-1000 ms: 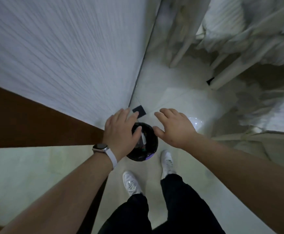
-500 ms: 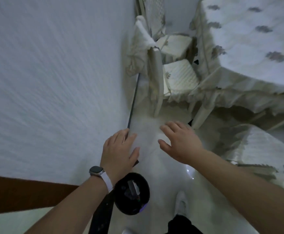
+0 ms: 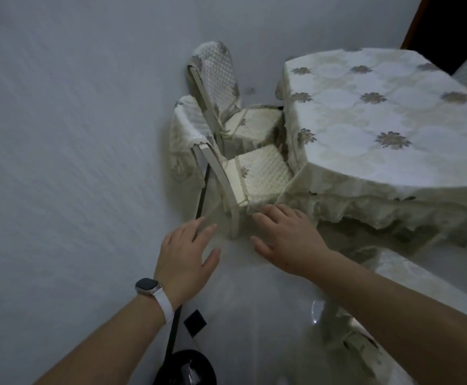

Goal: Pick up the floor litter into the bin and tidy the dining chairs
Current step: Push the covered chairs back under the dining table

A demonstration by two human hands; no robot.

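Note:
Two cream dining chairs stand against the white wall beside the table: the near chair (image 3: pixel 257 173) and the far chair (image 3: pixel 251 125), both with quilted covers. My left hand (image 3: pixel 187 257), with a white watch on the wrist, is held out flat over the floor, empty. My right hand (image 3: pixel 285 240) reaches forward with spread fingers, its fingertips close to the near chair's seat edge and the tablecloth hem; I cannot tell if they touch. The black bin (image 3: pixel 186 368) stands on the floor at the bottom edge, with litter inside.
A dining table (image 3: pixel 379 120) under a cream floral cloth fills the right. Another covered chair (image 3: pixel 410 287) is at the lower right. A small black square (image 3: pixel 195 323) lies on the pale tiled floor beside the dark skirting strip (image 3: pixel 172 337). The white wall closes off the left.
The view has lifted from the bin toward the chairs and table. Both hands moved away from the bin, forward toward the near chair. The bin now sits behind them at the bottom edge.

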